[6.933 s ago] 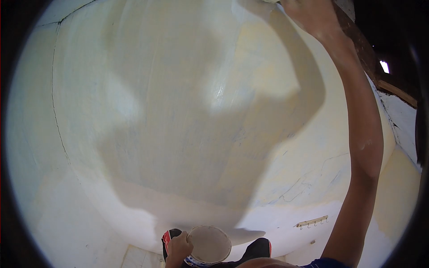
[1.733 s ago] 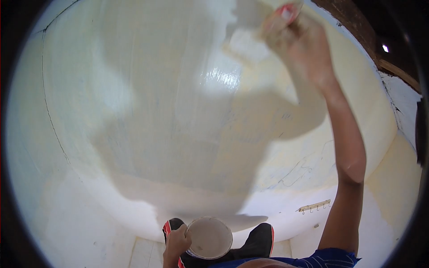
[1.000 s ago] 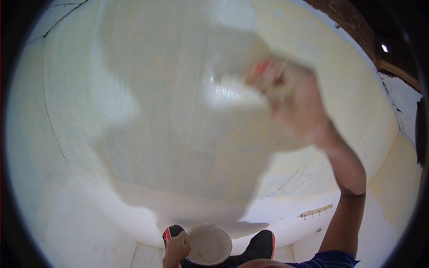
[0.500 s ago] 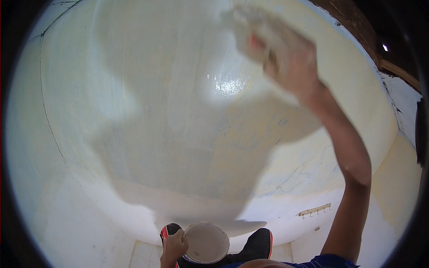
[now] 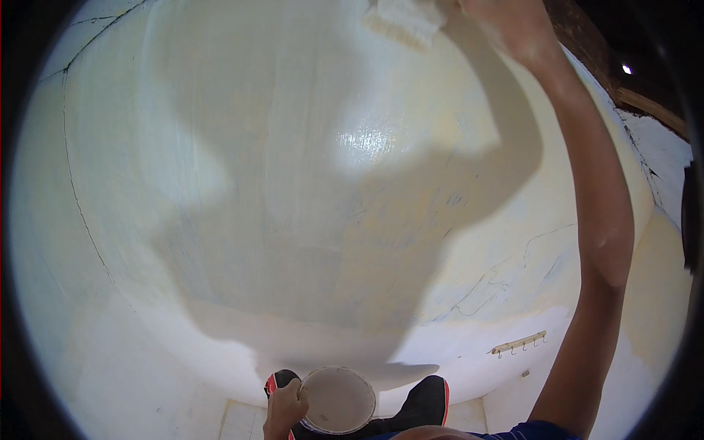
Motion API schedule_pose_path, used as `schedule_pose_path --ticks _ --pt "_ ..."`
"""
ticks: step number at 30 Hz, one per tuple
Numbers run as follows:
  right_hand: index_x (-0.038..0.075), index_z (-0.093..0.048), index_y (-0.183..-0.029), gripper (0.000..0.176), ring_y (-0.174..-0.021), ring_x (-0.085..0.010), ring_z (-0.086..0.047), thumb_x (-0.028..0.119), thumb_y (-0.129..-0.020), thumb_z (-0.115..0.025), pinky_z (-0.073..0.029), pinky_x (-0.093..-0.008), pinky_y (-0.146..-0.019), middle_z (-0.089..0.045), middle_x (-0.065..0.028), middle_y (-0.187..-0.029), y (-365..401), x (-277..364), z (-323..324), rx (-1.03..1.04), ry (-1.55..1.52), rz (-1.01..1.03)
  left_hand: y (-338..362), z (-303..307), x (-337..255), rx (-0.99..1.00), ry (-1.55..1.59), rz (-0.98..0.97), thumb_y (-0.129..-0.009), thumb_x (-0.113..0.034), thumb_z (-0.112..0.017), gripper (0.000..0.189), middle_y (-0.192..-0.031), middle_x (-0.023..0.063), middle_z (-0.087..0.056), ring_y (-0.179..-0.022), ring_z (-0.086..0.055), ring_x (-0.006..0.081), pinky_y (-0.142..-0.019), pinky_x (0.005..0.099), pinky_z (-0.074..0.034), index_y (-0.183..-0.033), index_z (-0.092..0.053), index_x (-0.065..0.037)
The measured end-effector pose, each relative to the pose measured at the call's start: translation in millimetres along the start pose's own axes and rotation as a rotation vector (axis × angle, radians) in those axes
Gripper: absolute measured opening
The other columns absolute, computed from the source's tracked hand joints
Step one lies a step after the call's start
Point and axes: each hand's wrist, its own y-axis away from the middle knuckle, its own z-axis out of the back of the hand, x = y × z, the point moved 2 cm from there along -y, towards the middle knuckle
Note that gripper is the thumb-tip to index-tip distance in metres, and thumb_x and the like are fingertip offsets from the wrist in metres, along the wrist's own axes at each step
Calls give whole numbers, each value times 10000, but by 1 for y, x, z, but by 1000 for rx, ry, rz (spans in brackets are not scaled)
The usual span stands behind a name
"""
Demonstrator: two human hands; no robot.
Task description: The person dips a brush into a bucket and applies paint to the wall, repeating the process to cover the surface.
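My right hand [image 5: 513, 29] is raised high at the upper edge of the view, its fingers closed round a wide paintbrush [image 5: 411, 20]. The pale bristles of the brush are at the wall [image 5: 308, 183], and its handle is mostly hidden by the hand and the frame edge. Low down, my left hand [image 5: 286, 407] grips the side of a round white bucket [image 5: 339, 372]. Inside the bucket is a pale, whitish surface that looks like paint. A glossy wet patch shines on the wall below the brush.
A rail with hooks [image 5: 519, 343] is fixed low on the wall at the right. My legs in dark trousers [image 5: 425, 400] stand above a tiled floor [image 5: 242, 418]. Dark wooden beams [image 5: 649, 114] run along the upper right. A long crack marks the left wall.
My right hand has moved up and slightly right with the paintbrush, and the arm is straighter. The left hand and bucket are nearly still.
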Motion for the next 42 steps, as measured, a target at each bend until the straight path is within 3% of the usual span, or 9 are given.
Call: schedule_pose_path --ticks 11,18,23,27,29,34,35,38,42 --pt "20 -679 -983 77 -735 -170 -681 83 -942 -661 -530 -330 -700 -674 -71 -824 64 -12 -49 -222 383 586 0 0 4 -11 9 4 -947 -272 -613 267 -722 267 -638 -765 -662 489 -699 569 -499 -862 -588 -20" --pt "73 -724 -1027 135 -704 -276 -689 121 -920 -657 -545 -369 -637 -685 -147 -843 84 17 -27 -5 19 117 2 1 6 -20 -2 -20 -947 -268 -611 259 -724 267 -643 -753 -662 489 -692 570 -500 -870 -594 -21" --pt "-2 -578 -930 73 -815 -253 -661 56 -964 -606 -552 -404 -775 -612 -136 -829 15 -2 -7 -324 561 481 0 -3 6 -18 -1 -20 -948 -269 -611 253 -729 262 -650 -750 -661 492 -698 571 -504 -888 -606 -23" --pt "43 -700 -1048 156 -756 -281 -716 127 -916 -693 -573 -355 -610 -709 -132 -806 54 -33 -42 28 862 203 -2 -6 6 -28 8 -17 -948 -263 -609 251 -722 263 -645 -750 -659 492 -695 574 -502 -881 -602 -21" --pt "39 -687 -1102 206 -783 -287 -728 123 -914 -691 -587 -357 -623 -726 -121 -870 94 0 -49 -168 324 486 -1 -6 7 -36 10 -22 -946 -260 -609 249 -718 263 -642 -747 -658 492 -691 573 -501 -877 -600 -21" --pt "72 -681 -1129 199 -845 -242 -746 101 -932 -679 -599 -327 -661 -720 -138 -937 136 21 -53 266 -129 112 3 0 1 -25 15 -30 -941 -248 -608 244 -706 262 -635 -729 -654 490 -678 569 -502 -860 -585 -19" --pt "29 -664 -1058 102 -775 -117 -648 73 -1011 -585 -527 -281 -675 -716 -85 -912 122 28 -44 223 -130 -11 3 0 2 -25 13 -28 -941 -248 -608 244 -706 262 -635 -729 -654 490 -678 569 -502 -860 -585 -19" --pt "25 -654 -1082 138 -819 -154 -683 114 -976 -660 -540 -310 -704 -732 -92 -936 64 -20 -29 11 -191 -104 1 -1 2 -30 -22 -45 -940 -243 -608 240 -699 261 -633 -722 -654 490 -676 570 -503 -856 -586 -20" --pt "-4 -605 -957 92 -828 -212 -671 52 -905 -656 -553 -364 -767 -624 -134 -836 11 -19 2 -194 98 265 -3 -5 3 -37 -5 -43 -943 -255 -611 248 -703 258 -636 -725 -653 494 -679 571 -503 -868 -592 -19"
